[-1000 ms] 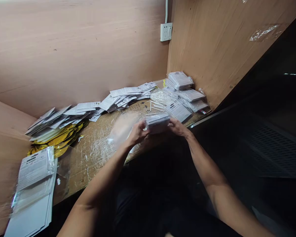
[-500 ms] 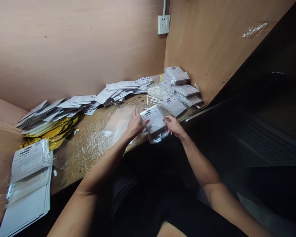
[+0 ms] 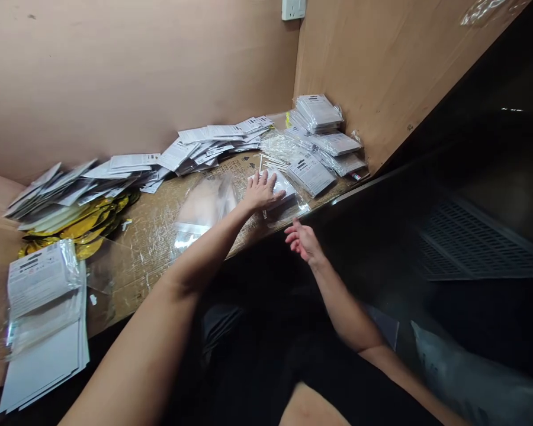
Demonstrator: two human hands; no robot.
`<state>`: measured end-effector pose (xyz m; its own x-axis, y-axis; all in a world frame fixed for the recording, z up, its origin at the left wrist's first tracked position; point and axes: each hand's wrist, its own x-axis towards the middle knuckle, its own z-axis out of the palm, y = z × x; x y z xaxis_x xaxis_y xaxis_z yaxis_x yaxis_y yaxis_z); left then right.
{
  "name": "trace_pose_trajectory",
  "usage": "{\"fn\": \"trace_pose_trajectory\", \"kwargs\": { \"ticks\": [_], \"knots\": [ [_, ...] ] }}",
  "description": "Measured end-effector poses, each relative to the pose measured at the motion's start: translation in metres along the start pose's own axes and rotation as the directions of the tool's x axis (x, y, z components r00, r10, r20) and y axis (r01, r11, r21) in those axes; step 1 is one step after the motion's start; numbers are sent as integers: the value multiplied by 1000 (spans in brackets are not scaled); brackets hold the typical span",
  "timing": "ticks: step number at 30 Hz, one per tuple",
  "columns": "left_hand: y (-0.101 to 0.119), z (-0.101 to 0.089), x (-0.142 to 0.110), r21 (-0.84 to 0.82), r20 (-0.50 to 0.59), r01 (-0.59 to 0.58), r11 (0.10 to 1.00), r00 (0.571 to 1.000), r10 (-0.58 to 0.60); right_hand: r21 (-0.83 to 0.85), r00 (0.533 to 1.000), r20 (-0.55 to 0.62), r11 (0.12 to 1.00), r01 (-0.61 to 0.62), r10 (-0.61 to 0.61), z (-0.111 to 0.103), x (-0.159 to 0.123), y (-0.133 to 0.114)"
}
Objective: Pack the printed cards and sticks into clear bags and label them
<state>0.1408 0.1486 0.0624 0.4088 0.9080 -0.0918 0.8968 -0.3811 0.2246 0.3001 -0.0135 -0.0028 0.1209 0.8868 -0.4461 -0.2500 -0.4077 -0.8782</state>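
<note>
The left hand (image 3: 262,192) lies palm down on a white printed card in a clear plastic bag (image 3: 281,184). Its fingers are spread and almost straight, pressing from above, w/o any pinch or grip. This bagged card lies on the table, near the front edge, and its loose plastic end points toward the right hand.

The right hand (image 3: 302,241) is just beside the bagged card, in front of the table edge, over the dark area. Its fingers are half open and lightly curled, and they hold nothing.

Just left of the left hand, a crumpled clear plastic bag (image 3: 203,207) lies on the tabletop, a brown cardboard surface covered w/ shiny clear tape (image 3: 151,251). Thin white sticks (image 3: 270,163) lie just behind the bagged card.

Further back, a long loose heap of white printed cards (image 3: 217,139) runs along a pinkish-brown wall (image 3: 115,71). Its left end sits on crumpled gold foil (image 3: 77,228).

In the right corner, stacks of white cards in clear bags (image 3: 318,111) lean near a light plywood panel (image 3: 373,65), and one more flat bagged card (image 3: 310,174) lies in front of them, close to the hands.

At bottom left, a pile of bagged white cards (image 3: 42,284) sits on flat white sheets (image 3: 44,367), partly over the table edge. A white wall socket (image 3: 293,9) is cut off by the top of the view.
</note>
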Motion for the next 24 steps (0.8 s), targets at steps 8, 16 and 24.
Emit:
{"fn": "trace_pose_trajectory", "kwargs": {
  "ticks": [8,16,24],
  "knots": [
    [27,15,-45,-44,14,69,997,998,-69,-49,974,-116,980,191,-195,16,7,37],
    [31,4,-46,31,23,-160,987,987,160,152,996,60,987,53,-63,12,-12,45],
    [12,13,-45,134,11,-272,953,962,273,82,987,-21,984,161,-160,34,-16,50]
  ]
}}
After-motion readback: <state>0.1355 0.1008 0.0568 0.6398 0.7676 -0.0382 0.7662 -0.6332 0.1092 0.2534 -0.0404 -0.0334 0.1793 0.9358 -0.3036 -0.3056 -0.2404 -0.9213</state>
